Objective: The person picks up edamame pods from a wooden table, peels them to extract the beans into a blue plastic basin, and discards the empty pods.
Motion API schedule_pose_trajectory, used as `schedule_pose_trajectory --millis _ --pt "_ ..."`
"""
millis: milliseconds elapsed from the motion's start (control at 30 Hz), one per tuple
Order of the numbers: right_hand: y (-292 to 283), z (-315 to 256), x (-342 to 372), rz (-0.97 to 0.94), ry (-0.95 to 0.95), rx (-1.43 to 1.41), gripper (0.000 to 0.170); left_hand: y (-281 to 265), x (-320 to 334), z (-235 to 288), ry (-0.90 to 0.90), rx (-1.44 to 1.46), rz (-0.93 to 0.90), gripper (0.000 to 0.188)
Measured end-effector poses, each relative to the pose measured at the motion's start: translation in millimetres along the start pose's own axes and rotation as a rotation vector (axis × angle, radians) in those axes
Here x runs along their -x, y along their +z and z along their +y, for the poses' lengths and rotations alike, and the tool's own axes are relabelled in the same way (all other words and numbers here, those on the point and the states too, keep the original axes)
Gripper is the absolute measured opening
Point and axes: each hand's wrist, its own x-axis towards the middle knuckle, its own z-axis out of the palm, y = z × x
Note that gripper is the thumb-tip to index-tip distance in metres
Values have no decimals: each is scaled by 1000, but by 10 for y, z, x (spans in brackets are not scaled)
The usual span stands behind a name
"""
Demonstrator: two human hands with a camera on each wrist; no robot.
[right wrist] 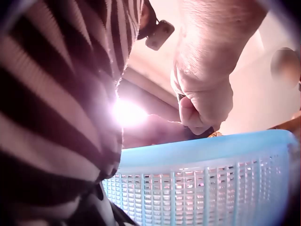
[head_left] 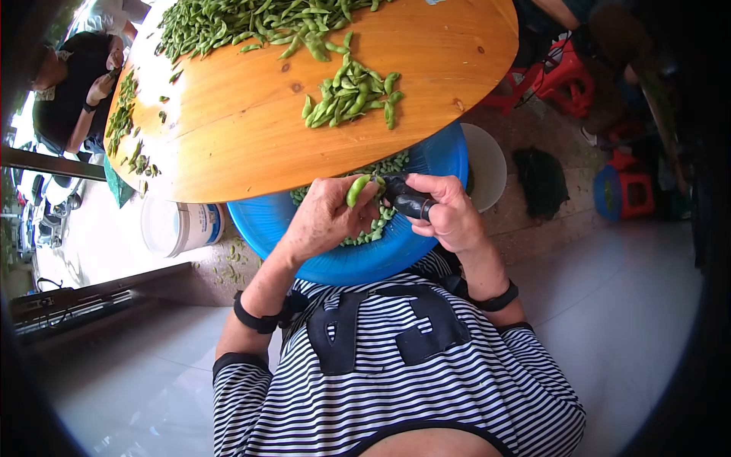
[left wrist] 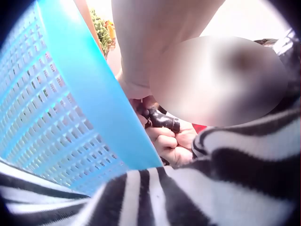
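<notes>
In the head view my left hand pinches a green soybean pod between thumb and fingers, over a blue plastic basket. Close against it on the right, my right hand grips a glossy black tool with a thick rounded handle; its working end is hidden near the left fingers. Shelled green beans lie in the basket below both hands. From the left wrist, the black handle shows between curled fingers. In the right wrist view the right hand is just above the basket rim.
A wooden table overhangs the basket, with a small pod pile and a larger heap. White buckets stand left and right. Red stools are at right. Another person sits at the far left.
</notes>
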Motion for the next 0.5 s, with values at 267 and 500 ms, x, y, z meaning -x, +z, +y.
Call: schedule_pose_trajectory --millis 267,500 --pt "79 93 -71 80 -143 281 33 87 -41 -166 -63 492 -57 27" --pt "190 133 -61 247 -405 651 36 263 -57 -193 -12 825 81 18"
